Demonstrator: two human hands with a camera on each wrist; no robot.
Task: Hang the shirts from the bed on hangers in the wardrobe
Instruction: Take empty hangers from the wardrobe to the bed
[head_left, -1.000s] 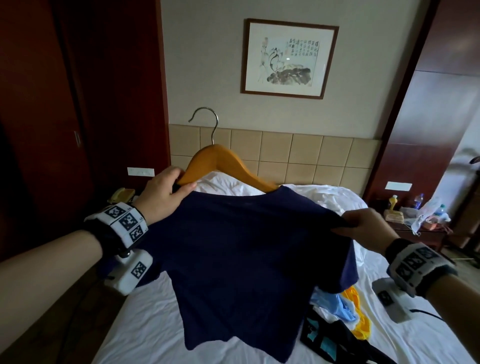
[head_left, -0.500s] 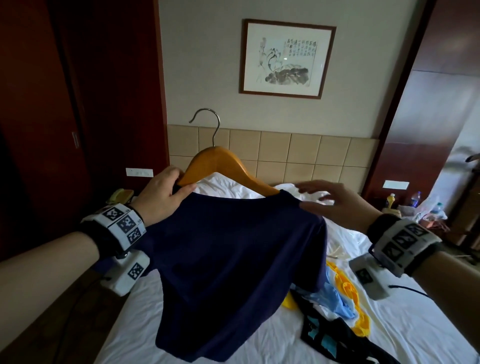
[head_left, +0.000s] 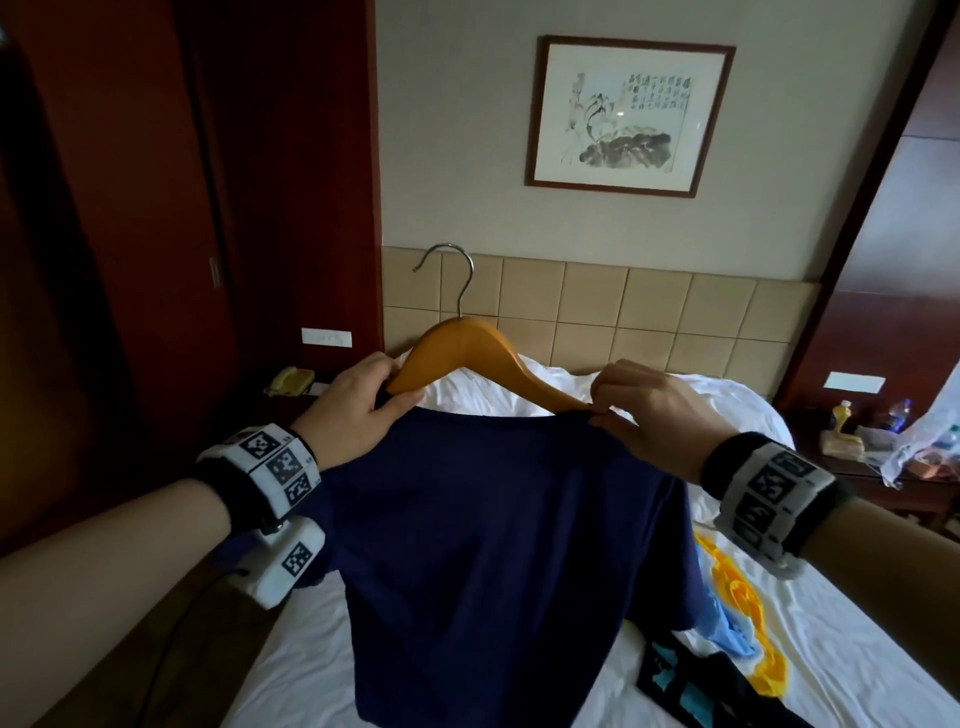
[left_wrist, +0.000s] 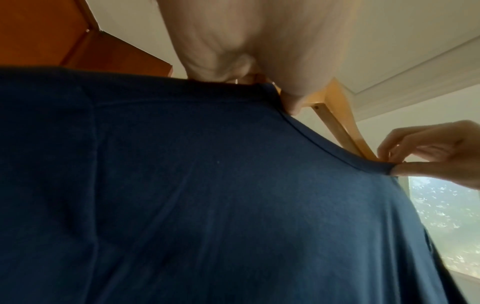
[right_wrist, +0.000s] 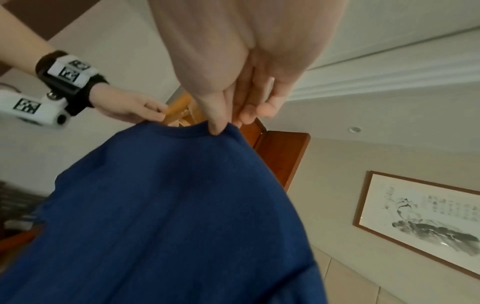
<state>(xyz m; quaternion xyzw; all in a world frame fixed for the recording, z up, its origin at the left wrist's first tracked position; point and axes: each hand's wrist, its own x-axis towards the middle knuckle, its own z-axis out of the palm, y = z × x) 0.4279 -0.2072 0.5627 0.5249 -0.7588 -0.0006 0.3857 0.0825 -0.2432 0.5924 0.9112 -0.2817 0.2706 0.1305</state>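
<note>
You hold a navy shirt (head_left: 493, 545) draped on a wooden hanger (head_left: 467, 353) above the bed's (head_left: 311, 675) left edge.

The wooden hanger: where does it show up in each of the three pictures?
Head: hanger at centre, above the shirt.
Left wrist: a strip right of centre, upper half.
Right wrist: a small piece above the collar, upper middle.
Shared landmark: the right hand pinching the collar.

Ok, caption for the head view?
Both hands fit a navy blue T-shirt onto a wooden hanger above the white bed.
</note>
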